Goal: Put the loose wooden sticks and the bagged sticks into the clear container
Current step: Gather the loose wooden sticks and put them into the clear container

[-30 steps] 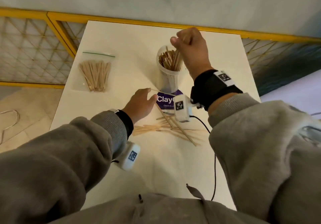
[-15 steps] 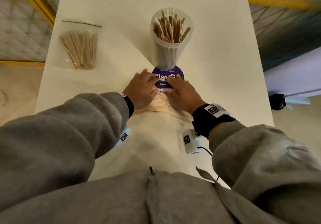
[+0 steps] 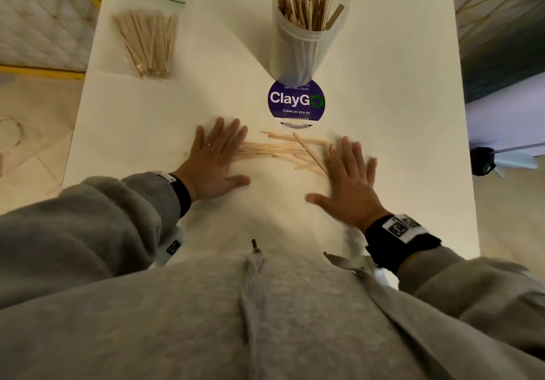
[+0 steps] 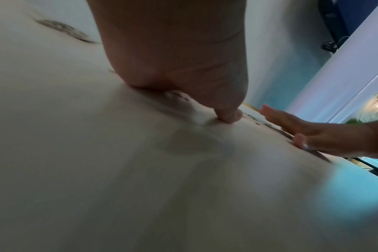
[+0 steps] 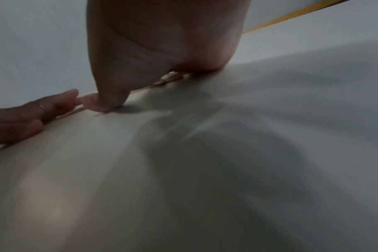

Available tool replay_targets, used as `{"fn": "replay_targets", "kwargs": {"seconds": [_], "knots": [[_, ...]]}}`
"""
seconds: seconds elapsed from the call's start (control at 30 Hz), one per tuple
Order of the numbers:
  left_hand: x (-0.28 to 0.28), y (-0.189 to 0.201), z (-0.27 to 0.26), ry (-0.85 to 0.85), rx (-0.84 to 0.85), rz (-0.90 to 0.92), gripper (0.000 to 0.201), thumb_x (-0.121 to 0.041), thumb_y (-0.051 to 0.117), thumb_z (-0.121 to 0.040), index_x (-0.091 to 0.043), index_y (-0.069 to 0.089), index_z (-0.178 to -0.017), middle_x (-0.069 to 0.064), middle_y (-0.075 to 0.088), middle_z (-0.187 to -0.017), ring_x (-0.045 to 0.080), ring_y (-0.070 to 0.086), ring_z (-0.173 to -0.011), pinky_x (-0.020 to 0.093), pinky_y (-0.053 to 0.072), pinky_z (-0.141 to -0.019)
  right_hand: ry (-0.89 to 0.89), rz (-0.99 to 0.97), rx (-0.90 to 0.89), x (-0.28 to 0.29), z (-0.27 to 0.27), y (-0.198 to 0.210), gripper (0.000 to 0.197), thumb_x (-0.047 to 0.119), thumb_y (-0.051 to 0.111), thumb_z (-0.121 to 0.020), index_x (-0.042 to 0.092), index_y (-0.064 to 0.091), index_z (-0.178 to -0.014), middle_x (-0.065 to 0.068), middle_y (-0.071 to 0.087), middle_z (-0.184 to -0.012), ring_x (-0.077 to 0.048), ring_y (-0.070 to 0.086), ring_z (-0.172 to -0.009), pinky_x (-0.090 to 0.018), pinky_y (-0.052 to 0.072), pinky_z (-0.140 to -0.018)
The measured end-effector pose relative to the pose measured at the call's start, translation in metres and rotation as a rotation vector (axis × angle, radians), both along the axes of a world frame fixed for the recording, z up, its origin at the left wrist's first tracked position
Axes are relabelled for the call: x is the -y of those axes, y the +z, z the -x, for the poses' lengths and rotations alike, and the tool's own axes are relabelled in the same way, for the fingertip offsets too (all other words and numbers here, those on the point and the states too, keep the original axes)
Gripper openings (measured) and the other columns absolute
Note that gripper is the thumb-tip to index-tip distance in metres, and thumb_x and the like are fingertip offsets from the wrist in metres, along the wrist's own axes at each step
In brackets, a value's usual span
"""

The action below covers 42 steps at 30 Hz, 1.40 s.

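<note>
Loose wooden sticks (image 3: 283, 151) lie in a flat pile on the white table (image 3: 383, 84), just in front of me. My left hand (image 3: 216, 155) lies flat with straight fingers on the pile's left end. At the pile's right end my right hand (image 3: 349, 173) is also flat, fingers spread, slightly blurred. The clear container (image 3: 306, 28) stands upright beyond the pile with several sticks in it. A clear zip bag of sticks (image 3: 147, 40) lies at the far left of the table. In the wrist views each palm (image 4: 177, 51) (image 5: 162, 42) presses on the table.
A round purple ClayGo sticker (image 3: 296, 101) is on the table between the container and the pile. Yellow-framed mesh railing (image 3: 44, 20) borders the table's left side. A black object (image 3: 482, 161) sits off the table's right edge.
My right hand came down from the container to the table. Both hands then slid apart from the pile's middle to its two ends, fingers flattened. The head view moved closer over the table.
</note>
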<state>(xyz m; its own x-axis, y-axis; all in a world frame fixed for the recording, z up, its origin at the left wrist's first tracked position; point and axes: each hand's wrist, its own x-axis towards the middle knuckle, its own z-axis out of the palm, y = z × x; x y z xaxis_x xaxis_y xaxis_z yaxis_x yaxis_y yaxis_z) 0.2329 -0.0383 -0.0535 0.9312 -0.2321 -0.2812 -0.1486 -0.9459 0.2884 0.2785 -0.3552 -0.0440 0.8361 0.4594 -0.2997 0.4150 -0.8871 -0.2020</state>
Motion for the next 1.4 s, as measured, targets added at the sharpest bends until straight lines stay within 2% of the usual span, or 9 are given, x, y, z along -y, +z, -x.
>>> {"fn": "replay_targets", "kwargs": {"seconds": [0.17, 0.27, 0.43, 0.53, 0.63, 0.8, 0.93, 1.23, 1.4], "knots": [[0.043, 0.002, -0.025, -0.05, 0.059, 0.079, 0.081, -0.043, 0.048, -0.091, -0.008, 0.003, -0.15, 0.009, 0.009, -0.16, 0.035, 0.0, -0.147, 0.054, 0.003, -0.117, 0.088, -0.132, -0.06, -0.056, -0.031, -0.003, 0.104, 0.076, 0.047, -0.076, 0.018, 0.008, -0.153, -0.007, 0.004, -0.162, -0.032, -0.003, -0.149, -0.058, -0.004, -0.114], [0.057, 0.006, -0.032, 0.018, 0.08, 0.098, 0.077, -0.032, 0.055, -0.09, -0.009, 0.013, -0.15, 0.013, 0.028, -0.153, 0.036, 0.018, -0.143, 0.049, 0.012, -0.115, 0.06, -0.263, 0.065, -0.069, -0.029, -0.006, 0.077, 0.05, 0.064, -0.081, 0.013, 0.039, -0.144, -0.01, 0.042, -0.145, -0.036, 0.033, -0.134, -0.055, 0.024, -0.111], [0.066, 0.013, -0.033, 0.113, 0.228, 0.065, 0.042, -0.023, 0.066, -0.081, -0.008, 0.061, -0.12, 0.017, 0.059, -0.105, 0.041, 0.052, -0.096, 0.043, 0.038, -0.077, -0.022, -0.237, 0.294, -0.076, -0.018, -0.011, 0.03, 0.032, 0.062, -0.082, 0.011, 0.063, -0.104, -0.01, 0.057, -0.099, -0.033, 0.051, -0.092, -0.04, 0.035, -0.077], [0.073, 0.02, -0.034, 0.046, 0.197, -0.053, 0.018, -0.015, 0.064, -0.076, -0.006, 0.064, -0.092, 0.017, 0.059, -0.088, 0.04, 0.055, -0.078, 0.038, 0.038, -0.061, 0.091, -0.103, 0.415, -0.083, -0.017, -0.009, 0.015, 0.022, 0.059, -0.077, 0.008, 0.057, -0.081, -0.012, 0.058, -0.08, -0.032, 0.055, -0.072, -0.04, 0.04, -0.066], [0.075, 0.019, -0.033, -0.01, 0.194, -0.215, 0.02, -0.012, 0.07, -0.067, -0.006, 0.058, -0.082, 0.014, 0.057, -0.079, 0.033, 0.056, -0.064, 0.032, 0.04, -0.049, 0.193, -0.015, 0.428, -0.085, -0.016, -0.005, 0.007, 0.014, 0.053, -0.075, 0.007, 0.053, -0.077, -0.013, 0.056, -0.074, -0.031, 0.053, -0.063, -0.04, 0.041, -0.062], [0.072, 0.027, -0.037, 0.042, 0.093, -0.174, 0.04, -0.036, 0.054, -0.091, -0.003, 0.048, -0.115, 0.018, 0.055, -0.109, 0.036, 0.054, -0.096, 0.042, 0.043, -0.073, 0.273, -0.065, 0.392, -0.081, -0.018, 0.0, 0.021, 0.016, 0.034, -0.077, 0.005, 0.051, -0.079, -0.016, 0.056, -0.072, -0.031, 0.052, -0.056, -0.033, 0.031, -0.052], [0.062, 0.03, -0.038, 0.036, 0.025, -0.182, 0.046, -0.041, 0.052, -0.092, -0.004, 0.047, -0.118, 0.017, 0.054, -0.115, 0.034, 0.051, -0.105, 0.042, 0.043, -0.08, 0.282, -0.132, 0.378, -0.079, -0.015, 0.004, 0.026, 0.017, 0.029, -0.077, 0.003, 0.051, -0.079, -0.015, 0.056, -0.069, -0.03, 0.051, -0.051, -0.032, 0.028, -0.051], [0.051, 0.033, -0.023, -0.094, 0.047, -0.168, 0.03, -0.021, 0.039, -0.098, -0.004, 0.045, -0.122, 0.016, 0.055, -0.111, 0.035, 0.053, -0.095, 0.042, 0.041, -0.073, 0.301, 0.04, 0.38, -0.071, -0.014, 0.01, 0.014, 0.012, 0.038, -0.074, 0.008, 0.051, -0.075, -0.012, 0.055, -0.073, -0.028, 0.05, -0.058, -0.033, 0.034, -0.052], [0.026, 0.039, -0.021, -0.003, 0.045, -0.037, 0.024, -0.008, 0.043, -0.09, 0.0, 0.052, -0.111, 0.021, 0.058, -0.102, 0.04, 0.056, -0.09, 0.044, 0.043, -0.073, 0.285, -0.011, 0.254, -0.05, -0.03, 0.015, 0.025, 0.013, 0.034, -0.08, 0.0, 0.055, -0.078, -0.019, 0.057, -0.073, -0.034, 0.055, -0.058, -0.037, 0.042, -0.051]]}}
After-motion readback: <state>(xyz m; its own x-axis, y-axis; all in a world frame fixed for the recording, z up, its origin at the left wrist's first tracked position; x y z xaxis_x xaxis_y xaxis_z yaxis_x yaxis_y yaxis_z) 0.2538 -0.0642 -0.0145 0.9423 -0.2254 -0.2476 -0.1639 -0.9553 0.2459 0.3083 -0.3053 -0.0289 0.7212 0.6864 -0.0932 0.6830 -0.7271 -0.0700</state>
